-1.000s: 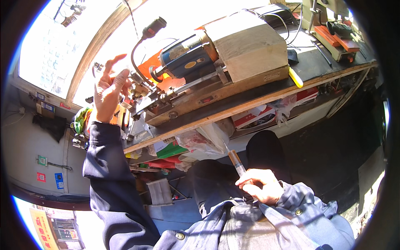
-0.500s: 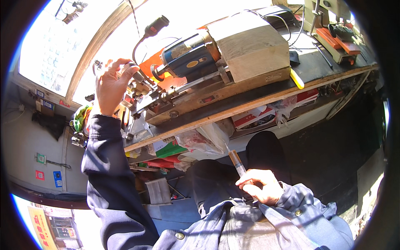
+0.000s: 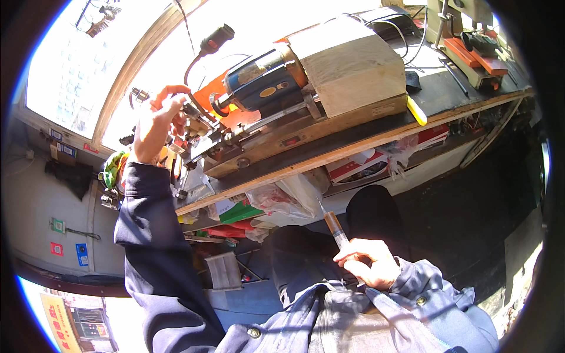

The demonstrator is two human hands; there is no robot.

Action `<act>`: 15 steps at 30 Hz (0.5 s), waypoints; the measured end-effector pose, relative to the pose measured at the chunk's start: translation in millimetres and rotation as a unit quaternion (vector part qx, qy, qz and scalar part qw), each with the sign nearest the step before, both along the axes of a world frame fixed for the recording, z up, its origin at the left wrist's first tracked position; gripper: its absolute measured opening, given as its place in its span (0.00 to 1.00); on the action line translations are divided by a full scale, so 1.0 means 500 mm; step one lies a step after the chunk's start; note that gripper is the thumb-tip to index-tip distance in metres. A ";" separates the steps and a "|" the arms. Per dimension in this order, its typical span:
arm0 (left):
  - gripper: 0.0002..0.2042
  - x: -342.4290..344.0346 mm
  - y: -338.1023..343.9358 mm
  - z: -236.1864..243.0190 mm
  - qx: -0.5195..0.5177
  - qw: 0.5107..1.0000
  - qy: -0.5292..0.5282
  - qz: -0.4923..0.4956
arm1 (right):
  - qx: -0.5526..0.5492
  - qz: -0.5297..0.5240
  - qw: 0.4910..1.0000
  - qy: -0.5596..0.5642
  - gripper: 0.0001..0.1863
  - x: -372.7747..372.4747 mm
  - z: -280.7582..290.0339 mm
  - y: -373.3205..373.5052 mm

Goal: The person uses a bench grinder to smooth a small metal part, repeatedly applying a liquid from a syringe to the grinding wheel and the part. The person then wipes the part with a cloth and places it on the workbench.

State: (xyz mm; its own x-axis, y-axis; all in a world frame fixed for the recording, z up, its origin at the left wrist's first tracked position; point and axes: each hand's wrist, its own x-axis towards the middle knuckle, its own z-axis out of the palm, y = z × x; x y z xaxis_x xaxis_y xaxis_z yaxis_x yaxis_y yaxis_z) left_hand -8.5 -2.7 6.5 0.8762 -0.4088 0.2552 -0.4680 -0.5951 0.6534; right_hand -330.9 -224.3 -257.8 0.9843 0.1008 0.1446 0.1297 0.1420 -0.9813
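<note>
My left hand point(image 3: 158, 126) reaches out to the left end of a bench machine point(image 3: 259, 138) with a blue motor point(image 3: 265, 85). Its fingers are curled around the metal parts there, and whatever lies inside the grip is hidden. Close to my lap, my right hand point(image 3: 372, 262) is wrapped around the barrel of a syringe point(image 3: 336, 229). Amber-brown fluid fills the syringe's front part, and its thin needle points up and away from me. Beside the left hand's fingertips are the machine's metal clamps point(image 3: 200, 117) and slide rail point(image 3: 276, 120).
A lamp on a bent neck point(image 3: 216, 39) rises behind the machine. A yellow-handled tool point(image 3: 416, 110) lies at the bench edge point(image 3: 329, 157). Another machine with orange-red parts point(image 3: 474, 56) stands far right. Plastic bags point(image 3: 288, 197) and boxes fill the shelf underneath.
My left hand has turned at the machine's end, and its fingers have come off the dark knob they were on. The right hand and syringe stay about where they were.
</note>
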 end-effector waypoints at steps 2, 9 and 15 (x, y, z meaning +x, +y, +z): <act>0.15 -0.005 0.015 0.014 0.037 0.998 0.026 -0.046 | -0.003 0.002 1.000 -0.002 0.10 0.000 0.001 0.000; 0.16 0.028 0.046 0.016 0.096 0.991 0.030 -0.090 | 0.014 0.012 1.000 0.013 0.10 -0.004 0.007 0.003; 0.13 0.066 0.052 0.001 0.164 0.972 -0.133 -0.105 | 0.018 0.007 1.000 0.013 0.10 -0.014 0.005 -0.002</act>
State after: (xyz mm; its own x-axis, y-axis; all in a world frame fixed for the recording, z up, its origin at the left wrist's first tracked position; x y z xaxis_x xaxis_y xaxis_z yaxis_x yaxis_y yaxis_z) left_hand 24.4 23.2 6.8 0.6856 -0.6691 0.2867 -0.7279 -0.6243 0.2837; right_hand -337.6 -225.3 -255.5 0.9862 0.1103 0.1233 0.1022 0.1798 -0.9784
